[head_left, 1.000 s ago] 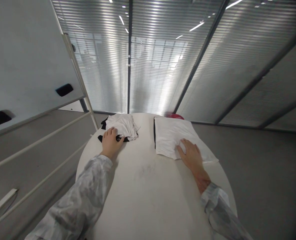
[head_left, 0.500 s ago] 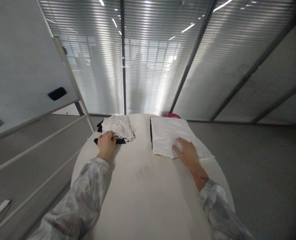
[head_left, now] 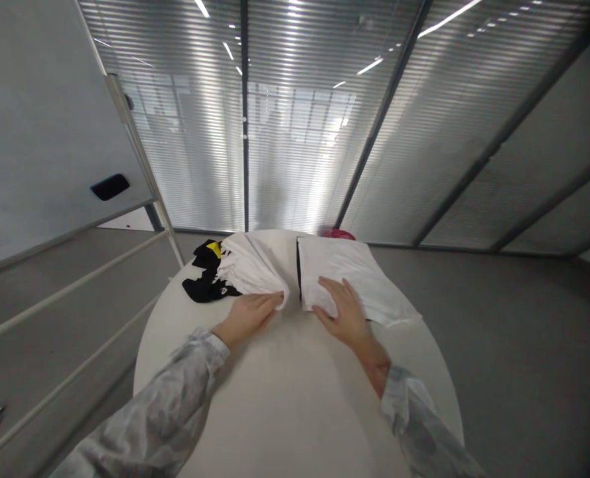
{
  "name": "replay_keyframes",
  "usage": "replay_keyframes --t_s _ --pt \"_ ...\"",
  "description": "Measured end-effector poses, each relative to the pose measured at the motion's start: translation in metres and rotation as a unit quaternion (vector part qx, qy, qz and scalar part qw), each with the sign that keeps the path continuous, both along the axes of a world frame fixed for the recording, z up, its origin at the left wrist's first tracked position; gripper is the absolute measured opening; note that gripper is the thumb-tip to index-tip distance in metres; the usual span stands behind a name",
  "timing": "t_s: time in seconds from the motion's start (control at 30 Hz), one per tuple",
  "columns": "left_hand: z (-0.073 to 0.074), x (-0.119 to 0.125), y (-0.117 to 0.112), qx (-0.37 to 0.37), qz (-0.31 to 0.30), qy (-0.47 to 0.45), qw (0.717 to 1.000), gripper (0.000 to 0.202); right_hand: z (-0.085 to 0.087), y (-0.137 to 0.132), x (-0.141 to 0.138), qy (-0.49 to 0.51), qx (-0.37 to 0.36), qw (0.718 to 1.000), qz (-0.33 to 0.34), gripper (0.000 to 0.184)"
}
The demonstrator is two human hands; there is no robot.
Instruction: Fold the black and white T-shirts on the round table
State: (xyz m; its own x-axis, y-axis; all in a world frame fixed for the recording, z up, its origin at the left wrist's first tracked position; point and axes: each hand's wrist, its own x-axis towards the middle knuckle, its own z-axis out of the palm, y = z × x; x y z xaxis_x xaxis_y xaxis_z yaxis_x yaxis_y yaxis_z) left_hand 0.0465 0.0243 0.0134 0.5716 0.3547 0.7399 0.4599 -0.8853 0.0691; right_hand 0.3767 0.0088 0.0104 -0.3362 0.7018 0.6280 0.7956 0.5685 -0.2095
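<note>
My left hand point(head_left: 253, 314) is closed on the near right corner of a crumpled white cloth point(head_left: 252, 265), probably a garment, and stretches it sideways. Black fabric point(head_left: 208, 282) with a yellow patch point(head_left: 215, 249) lies bunched at that cloth's left side. On the right, a flat folded white garment point(head_left: 347, 265) rests over something black point(head_left: 298, 269) that shows along its left edge. My right hand point(head_left: 344, 315) lies on the near left part of the folded garment, fingers spread and touching it.
Everything lies on a white round-ended table point(head_left: 285, 398). A red object point(head_left: 342, 234) peeks over its far edge. To the left stands a whiteboard point(head_left: 40, 119) on a pale metal frame point(head_left: 75, 284). Glass panels with blinds point(head_left: 295, 166) rise behind the table.
My left hand has moved right, pulling the white cloth out sideways and baring more black fabric and the yellow patch. My right hand has slid left across the folded garment.
</note>
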Motion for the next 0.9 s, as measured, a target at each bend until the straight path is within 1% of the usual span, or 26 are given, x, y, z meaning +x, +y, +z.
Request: replay_keyframes --t_s 0.03,0.1,0.13,0.17,0.23,0.27,0.37,0.43,0.53,0.6,0.63,0.67,0.73,0.83,0.9 --pt "0.0 0.008 -0.007 0.011 -0.038 0.009 0.999 0.032 0.002 -0.005 -0.014 -0.003 -0.013 0.999 0.031 0.068" --pt "0.0 0.021 -0.017 0.025 -0.093 0.018 0.995 0.034 0.005 -0.013 -0.037 -0.015 -0.042 0.995 0.086 0.077" --pt "0.0 0.025 -0.021 0.031 -0.11 0.019 0.993 0.035 0.005 -0.016 -0.044 -0.02 -0.054 0.992 0.108 0.077" --pt "0.0 0.027 -0.023 0.035 -0.121 0.019 0.992 0.036 0.005 -0.017 -0.049 -0.024 -0.064 0.99 0.125 0.072" --pt "0.0 0.028 -0.025 0.032 -0.126 0.015 0.991 0.038 0.004 -0.016 -0.051 -0.018 -0.069 0.987 0.145 0.058" --pt "0.001 0.027 -0.024 0.024 -0.126 0.013 0.992 0.039 0.002 -0.015 -0.049 -0.006 -0.066 0.987 0.147 0.054" --pt "0.007 0.018 -0.018 -0.02 -0.129 0.011 0.991 0.049 -0.006 -0.01 -0.039 0.062 -0.038 0.987 0.142 0.052" --pt "0.012 0.01 -0.011 -0.058 -0.108 0.014 0.992 0.062 -0.014 -0.009 -0.031 0.128 -0.02 0.984 0.122 0.048" --pt "0.014 -0.002 0.003 -0.105 -0.025 0.031 0.994 0.082 -0.024 -0.01 -0.021 0.237 0.0 0.97 0.048 0.032" --pt "0.011 -0.008 0.012 -0.131 0.021 0.059 0.989 0.089 -0.027 -0.013 -0.018 0.297 0.011 0.955 -0.001 0.025" --pt "0.008 -0.011 0.016 -0.145 0.038 0.073 0.986 0.087 -0.026 -0.015 -0.018 0.318 0.016 0.948 -0.016 0.024" --pt "0.005 -0.013 0.019 -0.16 0.053 0.087 0.982 0.081 -0.024 -0.017 -0.019 0.333 0.023 0.942 -0.025 0.023" --pt "-0.001 -0.015 0.024 -0.188 0.077 0.105 0.974 0.061 -0.017 -0.021 -0.021 0.337 0.021 0.941 -0.021 0.025" --pt "-0.005 -0.017 0.026 -0.214 0.085 0.113 0.967 0.034 -0.004 -0.027 -0.023 0.29 -0.02 0.956 0.026 0.031" --pt "-0.004 -0.017 0.024 -0.231 0.079 0.089 0.966 0.029 0.004 -0.029 -0.024 0.238 -0.056 0.968 0.054 0.033"
